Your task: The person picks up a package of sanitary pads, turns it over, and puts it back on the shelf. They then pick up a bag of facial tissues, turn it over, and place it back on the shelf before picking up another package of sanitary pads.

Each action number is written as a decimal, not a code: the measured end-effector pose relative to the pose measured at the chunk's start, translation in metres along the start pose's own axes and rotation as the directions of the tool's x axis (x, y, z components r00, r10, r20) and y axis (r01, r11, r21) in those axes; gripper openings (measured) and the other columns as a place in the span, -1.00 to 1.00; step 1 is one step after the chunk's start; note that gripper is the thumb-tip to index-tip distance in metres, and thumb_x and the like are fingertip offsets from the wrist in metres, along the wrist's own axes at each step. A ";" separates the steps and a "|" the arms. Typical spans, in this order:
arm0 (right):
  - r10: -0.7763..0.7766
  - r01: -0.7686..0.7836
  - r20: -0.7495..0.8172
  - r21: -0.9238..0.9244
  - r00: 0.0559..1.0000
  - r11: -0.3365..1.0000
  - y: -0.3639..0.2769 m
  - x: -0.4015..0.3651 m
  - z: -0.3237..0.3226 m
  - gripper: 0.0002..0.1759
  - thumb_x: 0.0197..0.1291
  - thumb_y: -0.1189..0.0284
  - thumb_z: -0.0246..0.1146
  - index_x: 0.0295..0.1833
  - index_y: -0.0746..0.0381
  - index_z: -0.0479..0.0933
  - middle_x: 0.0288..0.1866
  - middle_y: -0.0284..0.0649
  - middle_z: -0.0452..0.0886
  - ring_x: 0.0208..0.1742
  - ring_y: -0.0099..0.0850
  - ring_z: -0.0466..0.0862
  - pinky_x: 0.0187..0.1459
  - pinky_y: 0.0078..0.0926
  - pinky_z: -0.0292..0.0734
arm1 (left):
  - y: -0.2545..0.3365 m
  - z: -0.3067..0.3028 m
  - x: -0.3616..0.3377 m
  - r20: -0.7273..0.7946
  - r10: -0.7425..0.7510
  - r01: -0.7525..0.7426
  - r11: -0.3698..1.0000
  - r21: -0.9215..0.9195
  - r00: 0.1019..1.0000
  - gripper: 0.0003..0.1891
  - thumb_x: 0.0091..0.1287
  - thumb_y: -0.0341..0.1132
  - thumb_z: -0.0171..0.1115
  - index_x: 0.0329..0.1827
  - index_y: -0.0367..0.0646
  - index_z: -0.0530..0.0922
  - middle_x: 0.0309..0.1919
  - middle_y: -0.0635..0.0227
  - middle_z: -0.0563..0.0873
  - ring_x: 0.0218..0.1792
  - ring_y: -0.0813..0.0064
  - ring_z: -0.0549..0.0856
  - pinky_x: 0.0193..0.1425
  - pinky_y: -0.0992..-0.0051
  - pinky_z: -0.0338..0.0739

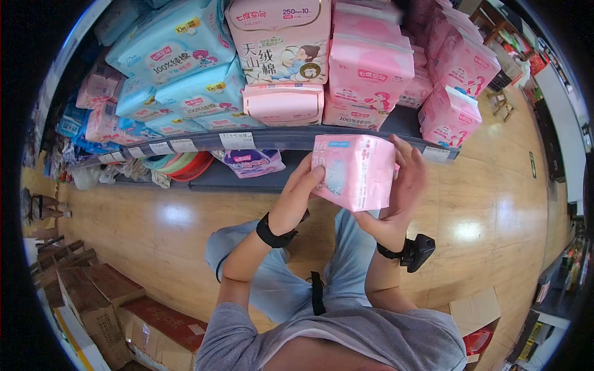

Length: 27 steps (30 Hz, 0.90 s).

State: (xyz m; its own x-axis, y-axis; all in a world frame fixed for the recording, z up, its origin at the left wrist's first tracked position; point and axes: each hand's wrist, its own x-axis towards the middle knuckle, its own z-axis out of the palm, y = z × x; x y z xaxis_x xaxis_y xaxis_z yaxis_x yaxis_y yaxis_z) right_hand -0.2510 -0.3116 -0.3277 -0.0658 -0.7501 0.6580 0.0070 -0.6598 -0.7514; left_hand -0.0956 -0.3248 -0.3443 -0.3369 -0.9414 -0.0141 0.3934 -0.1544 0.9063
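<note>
A pink pack of sanitary pads [365, 173] is held up in front of the shelf edge, between both of my hands. My left hand [305, 180] grips its left side, with the thumb lying on the face of the pack. Around the right side curls my right hand [403, 188], its thumb at the lower edge and its fingers near the upper right corner, slightly blurred. Just beyond the hands, more pink packs [370, 71] stand stacked on the shelf [291, 137]. A white and pink pack [278, 46] stands to their left.
Blue packs [176, 52] fill the shelf's left part, and a pink pack [450, 116] stands at its right end. A purple pack [253, 163] and red basins [195, 167] are on the lower level. Cardboard boxes [164, 321] stand behind me at left, another box [475, 312] at right.
</note>
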 end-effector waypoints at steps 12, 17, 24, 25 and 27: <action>0.078 -0.081 0.026 0.131 0.997 0.988 -0.002 -0.004 0.006 0.00 -0.38 0.47 0.41 0.26 0.20 0.02 0.27 -0.06 0.07 0.24 -0.24 0.23 0.18 -0.31 0.16 | 0.002 0.002 0.003 -0.056 0.108 -0.109 0.994 -0.001 0.993 -0.41 0.25 0.02 -0.12 0.21 -0.25 0.19 0.12 0.26 0.38 0.11 0.44 0.42 0.20 0.42 0.26; 0.104 -0.106 0.024 0.085 0.994 0.991 -0.003 -0.007 0.010 0.05 -0.36 0.48 0.42 0.28 0.21 -0.05 0.24 -0.08 0.10 0.24 -0.25 0.22 0.20 -0.31 0.14 | 0.008 0.001 0.002 0.029 -0.047 0.051 0.985 -0.165 0.998 -0.17 0.05 0.04 0.12 0.33 -0.17 0.01 0.23 0.30 0.24 0.23 0.48 0.25 0.23 0.48 0.17; 0.158 -0.158 0.008 0.017 0.987 0.987 0.000 -0.006 0.008 0.03 -0.35 0.54 0.38 0.27 0.22 -0.08 0.22 -0.02 0.13 0.23 -0.24 0.24 0.20 -0.30 0.14 | -0.003 -0.002 0.017 0.041 0.225 -0.217 0.966 -0.140 0.974 -0.02 -0.12 -0.18 0.35 0.34 -0.12 -0.07 0.23 0.30 0.20 0.24 0.44 0.24 0.27 0.46 0.13; 0.131 -0.131 0.008 0.060 0.991 0.990 0.001 -0.004 0.007 0.00 -0.33 0.56 0.35 0.27 0.22 -0.08 0.22 -0.01 0.15 0.23 -0.23 0.25 0.20 -0.30 0.14 | -0.006 -0.005 0.018 0.053 0.257 -0.253 0.965 -0.075 0.965 -0.03 -0.14 -0.24 0.37 0.33 -0.12 -0.07 0.21 0.29 0.21 0.24 0.43 0.24 0.27 0.45 0.13; 0.104 -0.104 0.006 0.103 0.995 0.989 0.000 0.000 0.006 -0.02 -0.31 0.57 0.32 0.27 0.22 -0.08 0.21 0.00 0.16 0.23 -0.22 0.26 0.21 -0.30 0.14 | -0.010 -0.008 0.020 0.068 0.287 -0.287 0.958 -0.011 0.955 -0.03 -0.15 -0.29 0.39 0.32 -0.12 -0.06 0.20 0.29 0.22 0.24 0.42 0.24 0.27 0.43 0.13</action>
State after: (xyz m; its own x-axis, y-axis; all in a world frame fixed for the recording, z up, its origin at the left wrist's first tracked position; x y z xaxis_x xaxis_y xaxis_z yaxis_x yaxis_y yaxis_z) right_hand -0.2454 -0.3120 -0.3280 -0.0591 -0.8150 0.5765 0.1162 -0.5792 -0.8069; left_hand -0.0988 -0.3444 -0.3569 -0.2672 -0.9234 0.2756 0.4833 0.1190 0.8673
